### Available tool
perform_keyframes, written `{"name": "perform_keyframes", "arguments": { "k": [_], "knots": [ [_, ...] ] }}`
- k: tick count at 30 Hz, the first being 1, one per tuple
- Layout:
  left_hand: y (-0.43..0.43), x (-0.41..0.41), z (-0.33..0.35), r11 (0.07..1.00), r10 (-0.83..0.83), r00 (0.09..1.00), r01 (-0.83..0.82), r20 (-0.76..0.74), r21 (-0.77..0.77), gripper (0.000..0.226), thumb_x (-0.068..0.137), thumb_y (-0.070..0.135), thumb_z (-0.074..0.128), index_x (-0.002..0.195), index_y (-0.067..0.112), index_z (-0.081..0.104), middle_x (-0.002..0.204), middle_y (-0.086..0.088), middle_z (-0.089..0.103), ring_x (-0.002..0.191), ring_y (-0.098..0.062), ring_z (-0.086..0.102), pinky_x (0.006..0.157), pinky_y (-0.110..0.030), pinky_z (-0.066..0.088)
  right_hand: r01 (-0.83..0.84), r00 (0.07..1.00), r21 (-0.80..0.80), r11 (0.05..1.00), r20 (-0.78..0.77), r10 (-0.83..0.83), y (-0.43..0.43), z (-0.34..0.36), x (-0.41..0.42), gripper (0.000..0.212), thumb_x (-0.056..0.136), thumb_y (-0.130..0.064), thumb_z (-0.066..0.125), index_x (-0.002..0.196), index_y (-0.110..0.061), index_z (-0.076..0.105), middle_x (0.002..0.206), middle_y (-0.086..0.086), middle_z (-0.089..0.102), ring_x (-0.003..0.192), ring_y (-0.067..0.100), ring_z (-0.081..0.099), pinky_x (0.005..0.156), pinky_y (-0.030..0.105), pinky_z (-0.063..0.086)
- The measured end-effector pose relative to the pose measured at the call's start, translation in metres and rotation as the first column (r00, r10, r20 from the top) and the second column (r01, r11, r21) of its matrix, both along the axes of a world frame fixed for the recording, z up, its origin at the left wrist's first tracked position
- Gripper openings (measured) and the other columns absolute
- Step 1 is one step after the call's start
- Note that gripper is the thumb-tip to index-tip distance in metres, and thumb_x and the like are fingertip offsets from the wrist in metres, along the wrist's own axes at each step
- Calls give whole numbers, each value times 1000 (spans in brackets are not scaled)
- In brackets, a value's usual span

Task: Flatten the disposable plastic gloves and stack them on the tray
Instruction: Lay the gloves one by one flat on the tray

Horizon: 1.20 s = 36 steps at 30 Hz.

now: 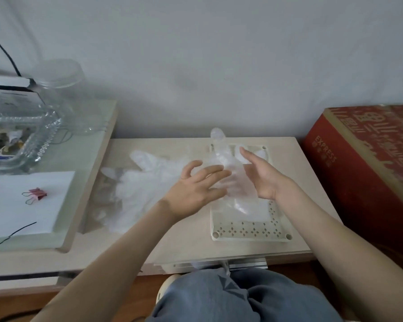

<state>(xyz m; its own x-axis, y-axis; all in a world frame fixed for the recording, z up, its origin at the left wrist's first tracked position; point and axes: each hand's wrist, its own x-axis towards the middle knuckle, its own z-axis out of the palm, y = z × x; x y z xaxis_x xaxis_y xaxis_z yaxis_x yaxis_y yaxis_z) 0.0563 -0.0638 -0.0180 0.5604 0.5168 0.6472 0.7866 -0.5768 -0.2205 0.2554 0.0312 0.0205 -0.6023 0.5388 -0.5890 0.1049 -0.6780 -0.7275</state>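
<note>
Pale grey wall stands behind a low beige table [172,242], and the person sits in front of it with both forearms stretched over the top. Under the right hand [263,176] lies a cream tray [249,231] with small cut-out holes along its near and right edges. One clear plastic glove [228,169] is over this tray, between the two hands, with one of its fingers pointing away from the person. The left hand [196,189] has its fingers spread and only lightly bent, and they lie against the glove. The right hand is flat with straight fingers, its palm turned toward the left hand. Neither hand closes around the plastic. To the left of the left hand a loose heap of more gloves [135,182] rests on the table. Their edges melt into each other, so I cannot count them. Further left a glass dish [33,140] holds small mixed things, too blurred to name, and behind it stands a clear jar [63,89] with a lid. Right of the right hand a red box [363,163] is cut off by the frame.
</note>
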Motion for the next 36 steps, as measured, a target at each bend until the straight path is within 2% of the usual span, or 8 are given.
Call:
{"name": "perform_keyframes", "arguments": {
  "k": [7, 11, 16, 19, 23, 27, 31, 36],
  "knots": [
    [28, 26, -15, 995, -18, 996, 10, -82, -102, 30, 66, 9, 83, 87, 27, 70, 136, -3, 41, 124, -23, 42, 106, -45, 21, 93, 994, 233, 968, 27, -101, -5, -4, 26, 50, 83, -19, 66, 127, 1, 53, 106, 18, 67, 95, 32, 68, 91, 41, 55],
    [40, 42, -28, 953, 204, 951, -139, 234, -270, 35, 81, 18, 66, 115, 27, 60, 141, -11, 42, 120, -30, 44, 100, -44, 29, 220, 976, 227, 949, -40, -216, 3, -15, 39, 44, 87, 7, 59, 129, -6, 54, 99, 13, 68, 87, 24, 71, 84, 33, 58],
    [47, 61, -6, 491, 767, 266, 344, 584, -800, 70, 87, 39, 65, 142, 14, 29, 135, -5, 43, 110, -20, 54, 99, -35, 46, 259, 966, 221, 940, -79, -247, 10, -30, 48, 43, 89, 10, 54, 127, -11, 57, 109, 12, 60, 91, 23, 69, 83, 31, 57],
    [55, 64, -3, 349, 827, 226, 511, 514, -786, 61, 85, 49, 66, 128, 14, 41, 113, -5, 63, 93, -16, 65, 88, -32, 51, 234, 971, 212, 949, -103, -217, 11, -33, 51, 44, 90, 5, 55, 130, -13, 56, 105, 10, 66, 93, 24, 69, 81, 31, 57],
    [64, 73, -5, 402, 837, 113, 539, 536, -740, 12, 94, 16, 57, 99, 5, 56, 84, -8, 68, 64, -14, 61, 61, -20, 50, 258, 965, 186, 948, -99, -243, 18, -40, 53, 51, 83, -33, 64, 130, -13, 56, 114, 14, 68, 103, 28, 68, 91, 38, 54],
    [66, 76, -13, 438, 854, 55, 459, 517, -773, 6, 95, 6, 50, 93, 6, 55, 84, -12, 67, 59, -15, 59, 56, -19, 51, 332, 942, 211, 919, -116, -313, 28, -47, 56, 95, 55, -59, 82, 132, -18, 44, 116, 8, 67, 103, 27, 67, 87, 39, 56],
    [64, 78, -19, 448, 861, 21, 444, 509, -776, 10, 95, 2, 45, 94, 11, 50, 92, -15, 67, 59, -14, 63, 54, -20, 51, 258, 964, 367, 894, -31, -266, 31, -49, 59, 77, 82, -37, 72, 142, -27, 26, 126, 9, 52, 103, 20, 65, 85, 33, 54],
    [65, 76, -18, 408, 844, -1, 649, 537, -641, 24, 88, 3, 61, 111, 8, 55, 102, -18, 68, 81, -24, 70, 72, -30, 56, 147, 988, 438, 887, -16, -156, 32, -48, 62, 48, 90, -12, 62, 135, -21, 46, 118, 3, 61, 97, 17, 67, 87, 30, 51]
  ]
}}
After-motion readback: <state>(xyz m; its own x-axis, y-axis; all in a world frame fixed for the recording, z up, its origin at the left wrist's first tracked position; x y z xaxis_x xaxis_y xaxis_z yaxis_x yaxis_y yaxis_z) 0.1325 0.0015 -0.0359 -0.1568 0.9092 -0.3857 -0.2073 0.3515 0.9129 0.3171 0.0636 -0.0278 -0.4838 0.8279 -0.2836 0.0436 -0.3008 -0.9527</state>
